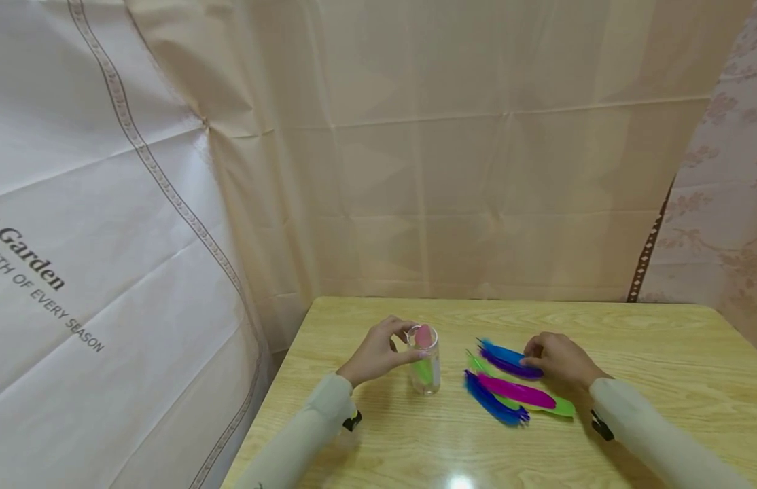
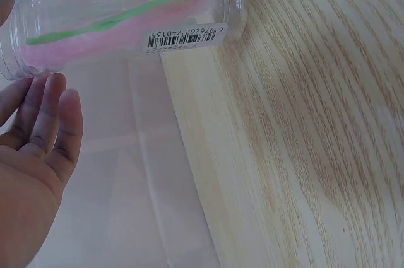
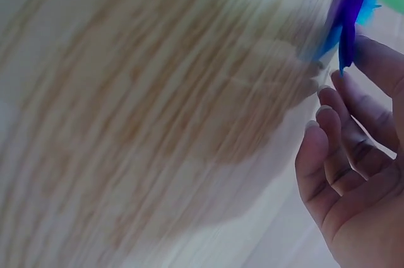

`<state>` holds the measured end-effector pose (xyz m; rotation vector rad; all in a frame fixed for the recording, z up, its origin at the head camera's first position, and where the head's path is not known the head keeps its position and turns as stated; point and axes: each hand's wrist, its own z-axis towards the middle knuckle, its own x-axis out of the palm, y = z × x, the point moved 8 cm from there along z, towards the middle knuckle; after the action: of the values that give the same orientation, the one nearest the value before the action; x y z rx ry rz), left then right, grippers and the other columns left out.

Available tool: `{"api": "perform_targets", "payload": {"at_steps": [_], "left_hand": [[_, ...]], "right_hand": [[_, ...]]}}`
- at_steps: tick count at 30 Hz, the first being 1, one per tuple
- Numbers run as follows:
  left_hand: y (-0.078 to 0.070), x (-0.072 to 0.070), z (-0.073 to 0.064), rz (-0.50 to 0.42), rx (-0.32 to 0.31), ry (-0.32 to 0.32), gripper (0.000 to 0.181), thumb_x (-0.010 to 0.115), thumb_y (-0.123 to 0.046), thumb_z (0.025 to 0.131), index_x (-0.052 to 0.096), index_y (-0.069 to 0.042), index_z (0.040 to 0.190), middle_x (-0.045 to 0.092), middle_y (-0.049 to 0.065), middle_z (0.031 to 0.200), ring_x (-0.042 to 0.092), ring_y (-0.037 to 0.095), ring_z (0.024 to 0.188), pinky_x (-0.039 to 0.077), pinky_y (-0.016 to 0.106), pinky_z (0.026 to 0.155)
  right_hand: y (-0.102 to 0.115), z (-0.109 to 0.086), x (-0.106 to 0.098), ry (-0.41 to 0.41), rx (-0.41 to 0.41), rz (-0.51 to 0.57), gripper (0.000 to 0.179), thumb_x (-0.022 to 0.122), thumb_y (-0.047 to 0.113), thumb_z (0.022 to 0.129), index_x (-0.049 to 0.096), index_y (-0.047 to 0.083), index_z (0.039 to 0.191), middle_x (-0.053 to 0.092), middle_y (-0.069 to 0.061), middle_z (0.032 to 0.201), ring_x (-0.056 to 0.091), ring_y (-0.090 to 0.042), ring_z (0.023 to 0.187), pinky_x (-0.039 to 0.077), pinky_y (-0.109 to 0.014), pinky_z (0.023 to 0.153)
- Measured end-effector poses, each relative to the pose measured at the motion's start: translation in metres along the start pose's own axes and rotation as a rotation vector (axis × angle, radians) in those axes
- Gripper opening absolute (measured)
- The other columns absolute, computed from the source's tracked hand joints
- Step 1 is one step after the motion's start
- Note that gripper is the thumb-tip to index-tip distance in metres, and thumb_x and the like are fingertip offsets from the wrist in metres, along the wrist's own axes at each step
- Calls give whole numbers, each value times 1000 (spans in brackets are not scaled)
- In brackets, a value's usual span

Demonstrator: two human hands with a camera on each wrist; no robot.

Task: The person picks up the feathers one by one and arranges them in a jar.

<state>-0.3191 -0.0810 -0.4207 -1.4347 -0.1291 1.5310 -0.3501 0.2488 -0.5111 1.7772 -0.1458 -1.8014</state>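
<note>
A clear plastic jar [image 1: 435, 372] stands on the table with a pink feather [image 1: 423, 336] and a green feather [image 1: 423, 371] inside. My left hand [image 1: 378, 350] holds it near the top, thumb on one side and fingers on the other. In the left wrist view, fingertips [image 2: 55, 82] meet the jar's rim, and a barcode label [image 2: 186, 38] shows on its wall. To the right, my right hand [image 1: 560, 356] pinches the end of a blue and purple feather [image 1: 507, 360]. The right wrist view shows that purple end [image 3: 348, 22] by the thumb and fingertips.
Beside the right hand, a magenta feather [image 1: 519, 391] lies across a lime green feather [image 1: 562, 407], with another blue feather [image 1: 491, 402] in front. The wooden table [image 1: 660, 353] ends at a hanging beige cloth [image 1: 446, 204] behind; a printed white cloth [image 1: 109, 272] hangs at left.
</note>
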Motion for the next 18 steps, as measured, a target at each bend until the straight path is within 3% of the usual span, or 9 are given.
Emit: {"api": "perform_targets", "payload": {"at_steps": [6,13,18], "left_hand": [[1,0,0,-5,-12,5,58,71,-56,78,60,-25,126,54,-10,105,57,24,99,51,26,69],[2,0,0,-8,-9,9,58,71,-54,79,60,-24,127,58,2,110,56,20,98,51,26,70],[2,0,0,-6,-14,8,58,71,-54,79,59,-24,127,57,3,111,55,14,97,51,26,69]], "right_hand": [[2,0,2,5,-7,0,12,73,27,85,68,17,82,59,7,77,53,-11,70,47,-33,66],[1,0,1,21,-15,26,9,68,21,90,66,18,81,59,7,76,53,-10,68,47,-29,63],[4,0,-6,5,-43,38,8,66,21,91,63,17,85,61,7,77,54,-8,67,47,-27,60]]}}
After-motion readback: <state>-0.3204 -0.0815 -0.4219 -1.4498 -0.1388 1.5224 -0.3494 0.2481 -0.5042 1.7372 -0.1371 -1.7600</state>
